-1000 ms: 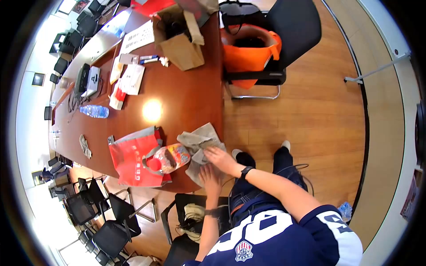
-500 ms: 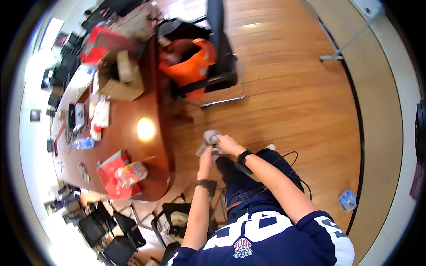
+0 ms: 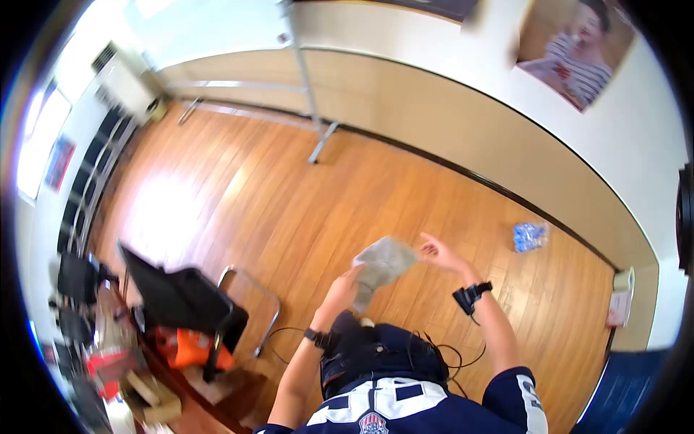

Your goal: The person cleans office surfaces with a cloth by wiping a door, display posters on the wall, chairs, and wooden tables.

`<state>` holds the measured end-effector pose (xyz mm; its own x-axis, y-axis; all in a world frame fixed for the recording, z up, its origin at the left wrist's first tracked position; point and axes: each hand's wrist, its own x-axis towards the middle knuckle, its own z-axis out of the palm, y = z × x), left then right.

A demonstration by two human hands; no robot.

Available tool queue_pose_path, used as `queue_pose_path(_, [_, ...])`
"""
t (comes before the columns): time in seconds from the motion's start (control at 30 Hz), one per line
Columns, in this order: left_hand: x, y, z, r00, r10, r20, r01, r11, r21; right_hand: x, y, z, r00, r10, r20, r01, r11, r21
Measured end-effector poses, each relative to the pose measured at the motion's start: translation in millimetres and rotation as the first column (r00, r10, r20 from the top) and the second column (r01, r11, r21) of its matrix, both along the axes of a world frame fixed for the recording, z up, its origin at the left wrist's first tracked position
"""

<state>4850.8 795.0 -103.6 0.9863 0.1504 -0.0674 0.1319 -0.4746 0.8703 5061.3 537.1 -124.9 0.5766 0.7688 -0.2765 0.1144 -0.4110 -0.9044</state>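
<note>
A grey cloth (image 3: pixel 387 262) hangs spread out in front of me above the floor, slightly blurred. My left hand (image 3: pixel 343 291) is closed on its left edge. To the right of the cloth, my right hand (image 3: pixel 443 255) is raised with a finger stretched out and the others partly curled; it appears apart from the cloth and holds nothing that I can see. Each wrist wears a black band, with a dark device on the right one (image 3: pixel 471 296).
A black chair (image 3: pixel 181 296) stands at the left, with an orange bag (image 3: pixel 189 349) beside it. The table (image 3: pixel 191 394) carries a cardboard box (image 3: pixel 155 398). A whiteboard stand (image 3: pixel 316 137) and a pack of bottles (image 3: pixel 530 236) are near the wall. Cables (image 3: pixel 452 356) lie by my legs.
My view has turned right, from the table toward the wall. The bunched cloth has opened out; my right hand has come off it and moved right, while my left hand still grips it.
</note>
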Motion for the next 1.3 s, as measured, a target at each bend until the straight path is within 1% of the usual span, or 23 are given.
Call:
queue_pose_path(0.07, [40.8, -7.7, 18.2, 0.995, -0.072, 0.068, 0.072, 0.997, 0.007, -24.9, -3.7, -1.1, 0.953, 0.042, 0.299, -0.041, 0.999, -0.011])
queue_pose_path(0.1, [62.9, -17.7, 37.1, 0.993, -0.111, 0.042, 0.112, 0.993, -0.027, -32.0, 0.8, -0.2, 0.898, 0.052, 0.437, -0.043, 0.999, -0.031])
queue_pose_path(0.17, [104.3, -36.9, 71.1, 0.984, -0.178, -0.006, 0.177, 0.98, -0.091, -42.3, 15.5, 13.1, 0.916, -0.033, 0.4, 0.058, 0.997, -0.05])
queue_pose_path(0.2, [123.2, -47.9, 81.8, 0.975, -0.211, 0.065, 0.216, 0.972, -0.095, -38.9, 21.4, 17.3, 0.916, -0.064, 0.397, 0.088, 0.995, -0.041])
queue_pose_path(0.3, [182.6, -65.6, 124.9, 0.906, -0.409, 0.11, 0.42, 0.901, -0.111, -1.6, 30.2, 12.4, 0.938, -0.147, 0.314, 0.146, 0.989, 0.028])
queue_pose_path(0.33, [207.8, -67.5, 137.6, 0.885, -0.453, 0.11, 0.461, 0.886, -0.053, 22.0, 30.6, 10.5, 0.942, -0.181, 0.282, 0.172, 0.984, 0.056])
queue_pose_path(0.43, [297.4, -62.7, 120.5, 0.885, -0.395, 0.248, 0.418, 0.907, -0.049, 109.8, 17.8, 7.8, 0.938, -0.326, 0.118, 0.31, 0.941, 0.135])
queue_pose_path(0.47, [323.2, -62.3, 114.0, 0.939, -0.291, 0.184, 0.316, 0.941, -0.12, 143.7, 7.0, 9.8, 0.921, -0.39, 0.021, 0.382, 0.911, 0.155])
queue_pose_path(0.5, [352.0, -59.1, 100.9, 0.955, -0.222, 0.197, 0.26, 0.946, -0.192, 174.3, -4.4, 14.6, 0.886, -0.456, -0.081, 0.463, 0.87, 0.171])
queue_pose_path(0.57, [406.4, -57.6, 72.3, 0.977, -0.063, 0.203, 0.132, 0.929, -0.347, 229.1, -29.7, 27.3, 0.768, -0.587, -0.256, 0.638, 0.736, 0.226])
queue_pose_path(0.63, [454.9, -73.4, 91.7, 0.975, -0.07, 0.213, 0.132, 0.947, -0.293, 269.4, -56.5, 47.7, 0.641, -0.687, -0.341, 0.762, 0.519, 0.387])
queue_pose_path(0.67, [472.6, -70.2, 105.6, 0.976, -0.078, 0.204, 0.129, 0.959, -0.253, 287.3, -67.0, 61.5, 0.562, -0.684, -0.465, 0.825, 0.421, 0.378])
queue_pose_path(0.77, [527.2, -96.9, 131.8, 0.95, -0.292, -0.111, 0.286, 0.956, -0.065, 326.9, -108.5, 82.9, 0.569, -0.587, -0.576, 0.807, 0.261, 0.53])
queue_pose_path(0.8, [549.9, -102.4, 107.7, 0.93, -0.36, -0.071, 0.364, 0.931, 0.041, 339.6, -122.6, 76.2, 0.572, -0.567, -0.592, 0.798, 0.22, 0.561])
queue_pose_path(0.87, [590.6, -114.9, 96.3, 0.944, -0.329, -0.022, 0.327, 0.942, -0.076, 373.3, -131.5, 84.0, 0.596, -0.504, -0.625, 0.779, 0.173, 0.603])
queue_pose_path(0.9, [608.9, -121.8, 91.7, 0.951, -0.309, -0.002, 0.305, 0.942, -0.138, 392.1, -133.1, 99.0, 0.613, -0.463, -0.64, 0.77, 0.169, 0.615])
queue_pose_path(1.0, [671.1, -130.1, 93.9, 0.961, -0.226, 0.16, 0.268, 0.907, -0.325, 463.8, -142.6, 106.0, 0.664, -0.502, -0.555, 0.733, 0.286, 0.618])
queue_pose_path(1.03, [695.3, -130.1, 104.0, 0.976, -0.166, 0.141, 0.217, 0.798, -0.562, 490.5, -140.5, 110.9, 0.687, -0.53, -0.498, 0.71, 0.344, 0.614])
queue_pose_path(1.1, [732.2, -134.6, 126.7, 0.996, -0.066, 0.055, 0.077, 0.417, -0.906, 534.5, -130.9, 136.3, 0.775, -0.494, -0.394, 0.615, 0.445, 0.651])
queue_pose_path(1.2, [773.8, -142.9, 150.2, 0.999, -0.009, -0.051, -0.043, 0.404, -0.914, 585.0, -96.1, 182.8, 0.903, -0.396, -0.168, 0.381, 0.552, 0.742])
queue_pose_path(1.23, [786.1, -145.2, 158.6, 0.997, 0.019, 0.068, 0.052, 0.449, -0.892, 597.5, -79.6, 198.7, 0.93, -0.36, -0.076, 0.285, 0.574, 0.768])
queue_pose_path(1.27, [794.5, -148.5, 165.0, 0.982, 0.039, 0.184, 0.141, 0.497, -0.856, 607.4, -62.3, 212.5, 0.955, -0.287, -0.078, 0.234, 0.563, 0.793])
queue_pose_path(1.3, [802.4, -148.8, 171.6, 0.955, 0.05, 0.292, 0.219, 0.545, -0.809, 622.3, -47.6, 215.2, 0.95, -0.312, -0.031, 0.225, 0.61, 0.76])
